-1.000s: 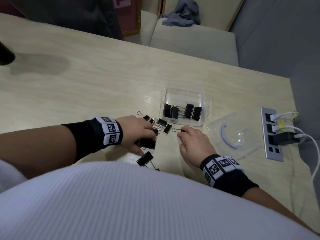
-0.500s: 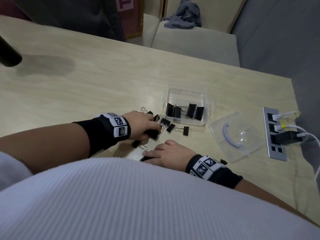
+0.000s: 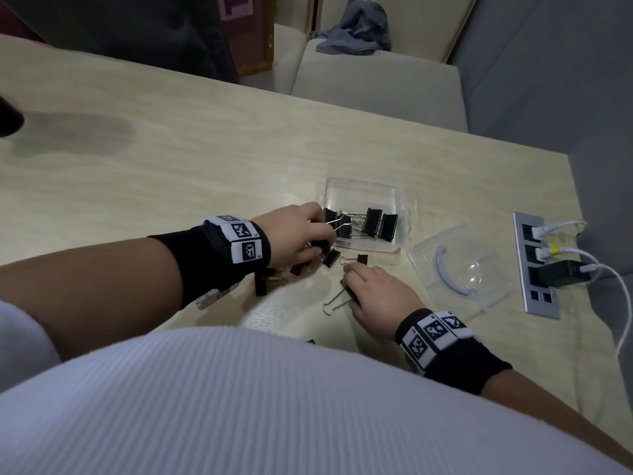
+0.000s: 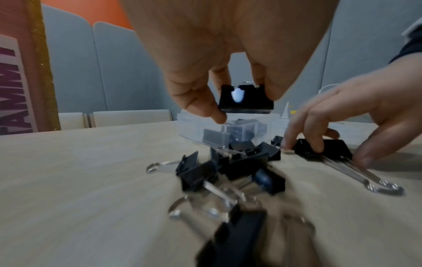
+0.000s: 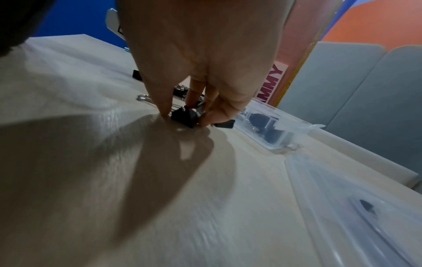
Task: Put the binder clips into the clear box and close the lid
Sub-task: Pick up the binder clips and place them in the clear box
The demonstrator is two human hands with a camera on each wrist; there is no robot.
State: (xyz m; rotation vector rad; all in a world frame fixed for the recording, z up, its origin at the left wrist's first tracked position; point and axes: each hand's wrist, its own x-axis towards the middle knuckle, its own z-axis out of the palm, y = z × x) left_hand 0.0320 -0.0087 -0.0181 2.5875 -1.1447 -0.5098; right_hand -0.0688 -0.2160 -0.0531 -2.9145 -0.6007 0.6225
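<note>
A clear box (image 3: 363,190) stands open on the table with several black binder clips (image 3: 379,223) inside. My left hand (image 3: 323,234) is at the box's left edge; in the left wrist view its thumb and fingers pinch a black binder clip (image 4: 246,99) held in the air just before the box (image 4: 196,134). My right hand (image 3: 351,286) pinches another binder clip (image 5: 184,116) that lies on the table, its wire handles (image 3: 334,305) pointing toward me. Several loose clips (image 3: 330,258) lie between the hands. The clear lid (image 3: 459,269) rests to the right of the box.
A silver power strip (image 3: 536,296) with plugged-in white cables sits in the table at the right, close to the lid. One loose clip (image 3: 260,284) lies under my left wrist. A cushioned bench (image 3: 376,80) stands beyond the table's far edge.
My left hand has lifted a clip from the pile and moved right to the box's edge. My right hand has moved away from my body, now pinching a clip on the table.
</note>
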